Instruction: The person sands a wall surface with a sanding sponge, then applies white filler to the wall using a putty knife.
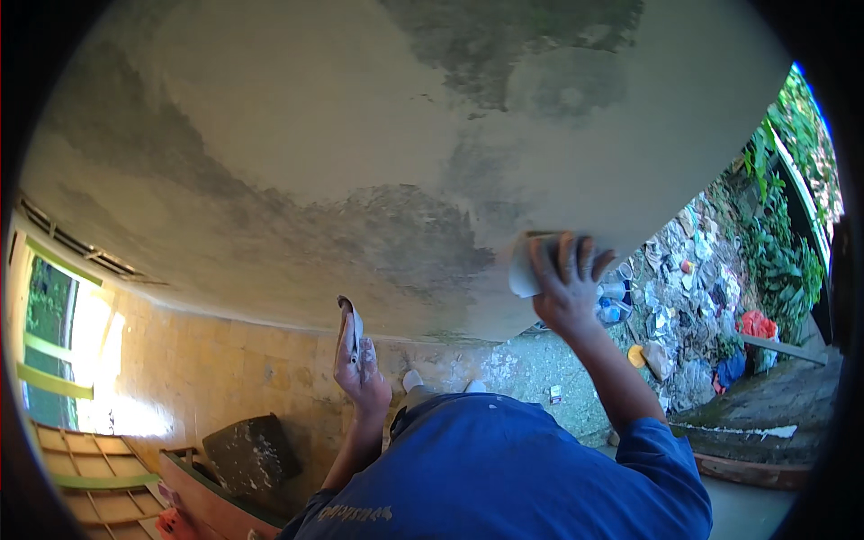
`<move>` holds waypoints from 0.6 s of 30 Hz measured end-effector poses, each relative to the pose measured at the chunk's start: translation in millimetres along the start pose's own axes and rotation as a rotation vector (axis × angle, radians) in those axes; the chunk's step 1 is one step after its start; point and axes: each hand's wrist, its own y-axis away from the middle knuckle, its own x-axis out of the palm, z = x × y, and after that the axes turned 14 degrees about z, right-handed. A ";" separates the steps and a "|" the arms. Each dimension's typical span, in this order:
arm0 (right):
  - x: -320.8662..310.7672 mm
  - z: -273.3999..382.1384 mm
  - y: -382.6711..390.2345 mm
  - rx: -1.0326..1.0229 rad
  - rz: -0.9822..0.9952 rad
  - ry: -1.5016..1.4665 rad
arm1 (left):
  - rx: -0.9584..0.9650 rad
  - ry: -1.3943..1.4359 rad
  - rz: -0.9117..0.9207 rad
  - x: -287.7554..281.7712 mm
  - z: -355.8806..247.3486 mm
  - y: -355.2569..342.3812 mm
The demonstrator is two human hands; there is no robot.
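A grey plastered wall [306, 135] with dark patches fills the upper view. My right hand [567, 283] is pressed to its lower right part, fingers bent over a pale sheet that looks like sandpaper [522, 273]. That sheet lies between the fingers and the plaster. Lower and to the left, my left hand [364, 378] is closed around a thin curved sheet [346, 331], held upright and apart from the wall. It shows nearly edge-on, so its kind is unclear.
Yellowish floor tiles [198, 351] stretch to the left. A dark, paint-spattered board or tub [254, 453] rests there beside a reddish-brown panel [216, 499]. At the right, a heap of rubbish [684, 297] lies beyond the wall's edge, with green plants [787, 270] alongside.
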 end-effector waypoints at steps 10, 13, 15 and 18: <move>-45.7 -21.2 -69.3 0.181 -0.287 -0.080 | -0.038 -0.060 0.113 5.1 -0.6 0.7; 6.1 0.8 -10.7 0.108 -0.078 0.012 | -0.045 -0.004 0.064 12.8 -0.8 3.6; 10.2 3.1 10.1 0.066 -0.014 0.015 | -0.070 0.001 0.046 11.8 -3.2 8.1; -4.2 -3.5 1.9 0.001 0.132 -0.005 | -0.075 0.007 0.030 10.7 -2.3 2.9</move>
